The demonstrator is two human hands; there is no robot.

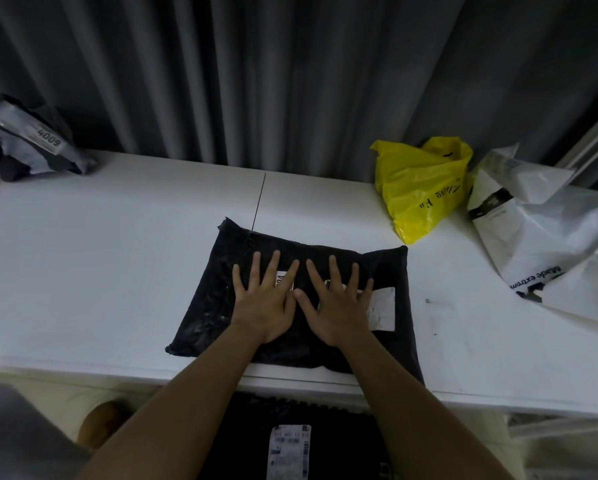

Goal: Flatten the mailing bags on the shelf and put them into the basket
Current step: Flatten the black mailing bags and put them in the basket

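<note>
A: Mailing bag, black, lies flat on the white shelf, near edge overhanging the front.
B: Others?
A: White bag far right, yellow bag beside it, grey bag far left.
B: Hands?
A: Left hand and right hand flat on the black bag, fingers spread straight, thumbs touching.

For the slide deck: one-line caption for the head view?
Left hand and right hand press flat on a black mailing bag on the white shelf.
</note>
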